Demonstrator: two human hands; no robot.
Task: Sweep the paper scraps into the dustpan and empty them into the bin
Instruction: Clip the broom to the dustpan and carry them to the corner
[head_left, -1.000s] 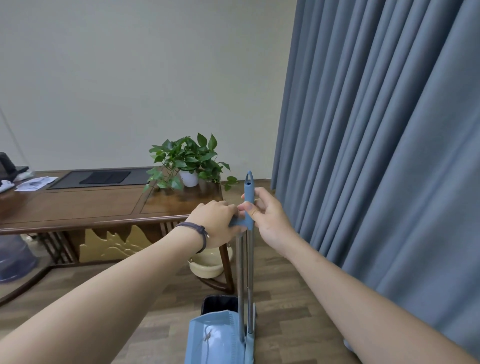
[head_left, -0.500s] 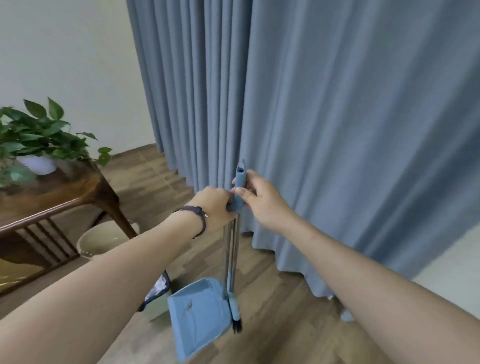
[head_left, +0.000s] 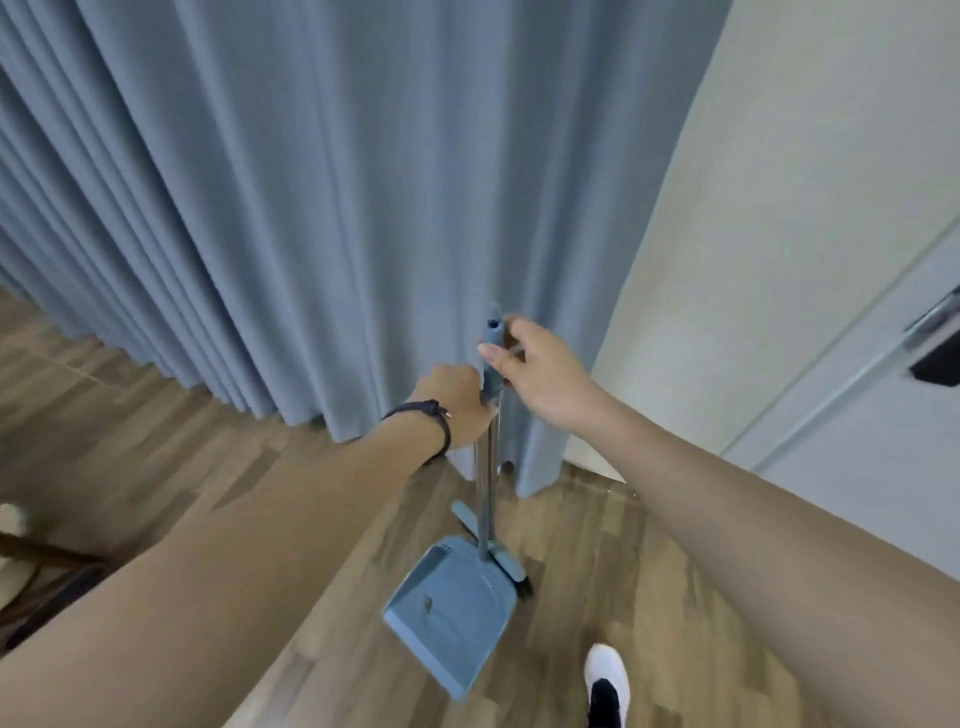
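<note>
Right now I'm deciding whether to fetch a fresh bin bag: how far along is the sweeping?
Looks nearly finished, though no bin shows here. Done: the dustpan looks empty apart from a small speck, and no scraps lie on the visible floor. In hand: the left hand and right hand hold the broom and dustpan handles together by the curtain. Left: probably parking them.

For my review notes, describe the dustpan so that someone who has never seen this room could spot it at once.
Start at the grey-blue curtain and drop to the wood floor below its right edge. There a blue dustpan hangs from a metal pole, gripped by the left hand. Unlike the broom head beside it, it is a flat open tray.
</note>
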